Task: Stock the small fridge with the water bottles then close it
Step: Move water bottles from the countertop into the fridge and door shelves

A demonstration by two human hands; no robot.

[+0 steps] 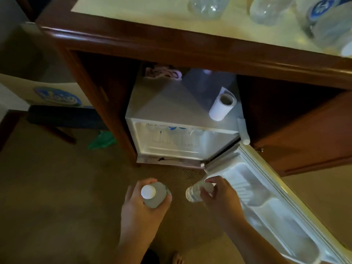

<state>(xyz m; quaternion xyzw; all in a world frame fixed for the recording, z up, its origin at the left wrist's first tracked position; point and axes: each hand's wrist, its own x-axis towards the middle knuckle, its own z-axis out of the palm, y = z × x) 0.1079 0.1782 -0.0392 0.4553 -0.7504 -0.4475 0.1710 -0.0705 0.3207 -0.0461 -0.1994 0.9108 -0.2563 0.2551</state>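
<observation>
Left hand (pixel 142 201) grasps an upright water bottle (pixel 155 196), white cap (pixel 148 191) facing up. Right hand (pixel 217 195) curls round a second bottle (pixel 194 193), tilted on its side, just beside the first. Both are held above brown carpet (pixel 57 187), near the fridge (pixel 179 119). Fridge door (pixel 266 202) hangs open to the right; bottles (pixel 171 134) already stand inside. A paper roll (pixel 222 106) lies on the fridge top. The fridge sits inside a dark wooden cabinet (pixel 133 44); more bottles (pixel 266 8) rest on its pale top, far right. Green scrap (pixel 102 140) on the floor, left.
</observation>
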